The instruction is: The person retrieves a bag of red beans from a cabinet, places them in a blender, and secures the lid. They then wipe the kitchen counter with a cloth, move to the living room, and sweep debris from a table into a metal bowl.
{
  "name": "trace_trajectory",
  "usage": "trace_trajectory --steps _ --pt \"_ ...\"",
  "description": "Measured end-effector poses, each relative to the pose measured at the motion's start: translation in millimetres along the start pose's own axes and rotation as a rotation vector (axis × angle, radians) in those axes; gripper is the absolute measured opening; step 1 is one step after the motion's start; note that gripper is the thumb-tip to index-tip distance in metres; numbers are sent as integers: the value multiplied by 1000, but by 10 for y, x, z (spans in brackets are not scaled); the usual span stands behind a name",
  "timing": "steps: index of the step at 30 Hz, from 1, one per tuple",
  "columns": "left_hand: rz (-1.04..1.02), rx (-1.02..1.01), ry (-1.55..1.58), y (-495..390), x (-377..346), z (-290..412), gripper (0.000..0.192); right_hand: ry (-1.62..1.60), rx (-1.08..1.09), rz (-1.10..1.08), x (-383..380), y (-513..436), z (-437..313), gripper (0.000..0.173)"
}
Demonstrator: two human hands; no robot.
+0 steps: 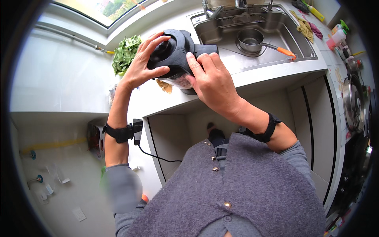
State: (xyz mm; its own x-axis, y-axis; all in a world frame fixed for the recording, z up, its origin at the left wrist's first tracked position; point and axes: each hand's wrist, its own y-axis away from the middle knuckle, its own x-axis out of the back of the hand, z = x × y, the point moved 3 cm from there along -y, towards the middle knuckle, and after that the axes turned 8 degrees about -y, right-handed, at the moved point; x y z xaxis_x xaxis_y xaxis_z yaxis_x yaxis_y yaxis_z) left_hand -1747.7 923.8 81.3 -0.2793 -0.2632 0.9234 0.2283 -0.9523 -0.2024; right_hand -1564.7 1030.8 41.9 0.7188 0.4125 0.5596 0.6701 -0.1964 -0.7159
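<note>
A blender jar (pixel 178 81) with a clear wall stands at the front of the counter, left of the sink. Its wide black lid (pixel 180 44) has a round raised knob. My left hand (pixel 145 60) spans the lid's left side, fingers over the top and thumb along the near edge. On the other side, my right hand (pixel 211 78) grips the jar's upper right, close to the black handle (pixel 207 49); its fingers hide part of the rim. Contents behind the clear wall cannot be made out.
Leafy greens (pixel 125 54) lie left of the jar, and a tan cloth (pixel 164 86) is by its base. The steel sink (pixel 228 63) holds a saucepan (pixel 250 40) with an orange-tipped handle. Spray bottles (pixel 337 37) and a lidded pan (pixel 353 102) stand at the right.
</note>
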Motion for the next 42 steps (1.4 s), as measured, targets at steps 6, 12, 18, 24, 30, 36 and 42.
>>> trace_trajectory --steps 6,12,18,24,30,36,42 --pt "0 29 39 -11 -10 9 80 -136 -220 -5 85 -11 357 94" --pt "78 41 -15 -11 -43 45 72 -295 -301 -114 -31 14 529 106" --pt "110 68 -6 -11 -49 91 70 -265 -317 -93 -18 20 487 100" --pt "99 60 -8 -14 -37 97 70 -260 -301 -106 -4 16 500 99" --pt "116 69 -60 -28 -43 135 69 -229 -284 -117 2 13 500 96" --pt "180 114 -132 -19 -80 189 68 -215 -262 -105 0 4 516 88" --pt "244 175 -150 -1 -123 246 66 -215 -215 -103 -4 -14 553 76"
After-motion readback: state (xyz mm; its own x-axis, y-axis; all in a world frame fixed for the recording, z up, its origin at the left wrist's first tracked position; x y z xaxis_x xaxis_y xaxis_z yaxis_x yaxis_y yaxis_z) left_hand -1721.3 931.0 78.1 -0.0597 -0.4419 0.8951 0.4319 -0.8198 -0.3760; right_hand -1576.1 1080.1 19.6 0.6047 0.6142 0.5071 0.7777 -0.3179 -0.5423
